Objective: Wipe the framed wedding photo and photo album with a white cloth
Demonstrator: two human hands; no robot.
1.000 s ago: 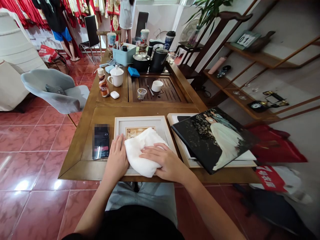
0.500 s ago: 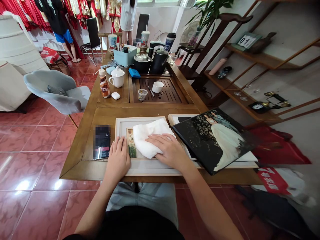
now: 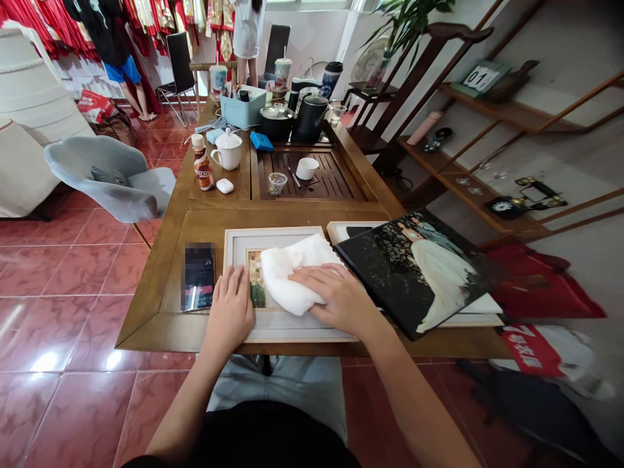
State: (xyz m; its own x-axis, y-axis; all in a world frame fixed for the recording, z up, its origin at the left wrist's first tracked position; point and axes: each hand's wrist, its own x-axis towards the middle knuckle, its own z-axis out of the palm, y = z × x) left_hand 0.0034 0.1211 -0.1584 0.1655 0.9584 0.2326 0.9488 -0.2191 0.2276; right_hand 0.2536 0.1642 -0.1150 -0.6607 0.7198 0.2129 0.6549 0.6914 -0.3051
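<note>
A white-bordered picture frame (image 3: 253,242) lies flat at the near edge of the wooden table (image 3: 160,286). My left hand (image 3: 231,309) rests flat on the frame's left side, fingers stretched out, holding nothing. My right hand (image 3: 336,296) presses down on a crumpled white cloth (image 3: 287,270) lying over the frame's glass, fingers laid across it. A strip of the framed photo shows between my hands.
A phone (image 3: 198,276) lies left of the frame. To the right, a dark photo print (image 3: 419,273) rests on another frame. Farther back are a tea tray (image 3: 312,175), a white teapot (image 3: 227,149), a bottle (image 3: 201,162), kettles and a grey chair (image 3: 110,175). People stand at the far end.
My right hand has slid the white cloth from the frame's lower left toward its upper right, uncovering part of the photo. My left hand has stayed on the frame.
</note>
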